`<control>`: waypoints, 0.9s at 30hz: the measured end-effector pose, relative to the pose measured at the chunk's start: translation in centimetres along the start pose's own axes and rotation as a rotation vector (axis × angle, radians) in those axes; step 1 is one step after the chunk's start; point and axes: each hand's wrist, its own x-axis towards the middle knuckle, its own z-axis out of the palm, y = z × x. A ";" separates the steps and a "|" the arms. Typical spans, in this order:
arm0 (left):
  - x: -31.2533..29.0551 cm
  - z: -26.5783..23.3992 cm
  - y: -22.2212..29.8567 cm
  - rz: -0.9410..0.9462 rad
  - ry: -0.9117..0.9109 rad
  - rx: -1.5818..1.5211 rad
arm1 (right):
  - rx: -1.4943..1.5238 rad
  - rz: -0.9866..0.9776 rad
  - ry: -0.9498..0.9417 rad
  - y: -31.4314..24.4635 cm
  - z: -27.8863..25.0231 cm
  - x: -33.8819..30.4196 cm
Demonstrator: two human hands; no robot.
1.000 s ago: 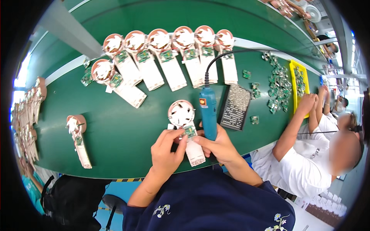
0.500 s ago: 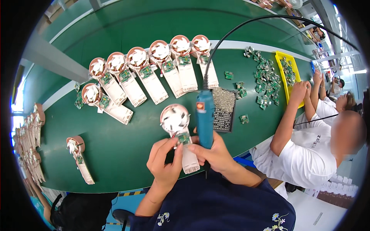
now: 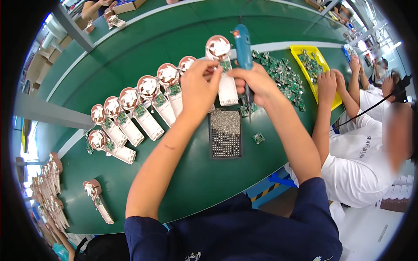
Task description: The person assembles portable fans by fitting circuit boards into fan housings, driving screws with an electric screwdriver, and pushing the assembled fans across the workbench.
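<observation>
Across the frame, the green bench (image 3: 196, 187) is shown curved by the lens. At centre, a dark tray (image 3: 226, 156) of small metal parts is set. Above it, a blue power screwdriver (image 3: 242, 43) is held by the right hand (image 3: 259, 82); whether anything is held in the grip of the left hand (image 3: 200, 85) cannot be told. Between them, upper centre, a fan unit (image 3: 226, 80) is seen, long axis near vertical, round end pointed toward frame top. Beyond, upper left, cartons (image 3: 40, 67) are stacked.

A head-worn fisheye looks down from near above the green table (image 3: 187, 187).
</observation>
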 end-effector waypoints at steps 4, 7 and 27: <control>1.5 0.3 -1.6 -0.072 -0.025 0.123 | -0.001 0.142 -0.075 -0.2 -0.6 3.1; 1.6 0.0 -2.2 -0.106 -0.053 0.229 | -0.058 0.172 -0.114 0.2 -0.7 4.3; 1.3 -0.5 -3.5 -0.038 -0.226 0.461 | -0.497 -0.102 0.122 -0.3 -2.6 0.2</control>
